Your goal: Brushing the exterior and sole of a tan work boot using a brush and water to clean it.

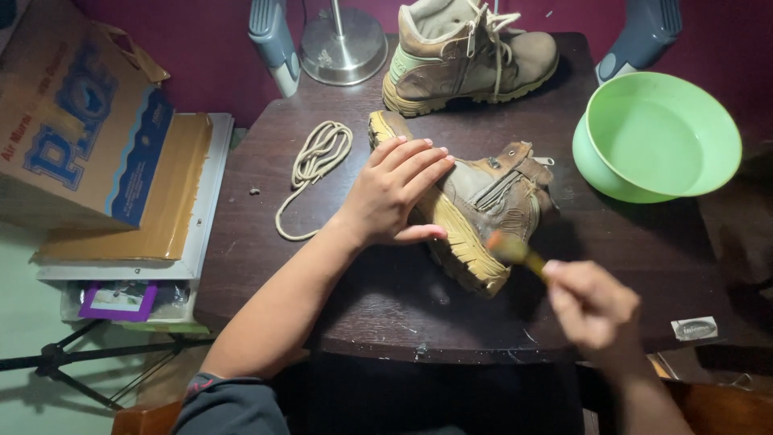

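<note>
While our left hand (392,196) lies flat, fingers spread, on the toe of the tan boot (467,205), that boot rests on its side mid-bench, sole toward the near edge. Right hand (592,304) is blurred but closed around a yellow-handled brush (515,251), bristle end touching the sole's heel side.

Progress, as far as we can judge:
- lace (316,165) is out of this boot, coiled loosely toward the bench's left edge, near the toe but apart from it
- tread looks yellowish with dark grime in the grooves, so scrubbing seems early or partway; can't tell which sections are clean
- second boot (465,50) stands upright at the far edge, laces in, apparently untouched

Green bowl (656,137) sits at the far right corner; we can't tell whether it holds any liquid. Cardboard box (76,121) sits off the bench to the left. Metal lamp base (342,44) stands at the far edge beside the upright boot.
</note>
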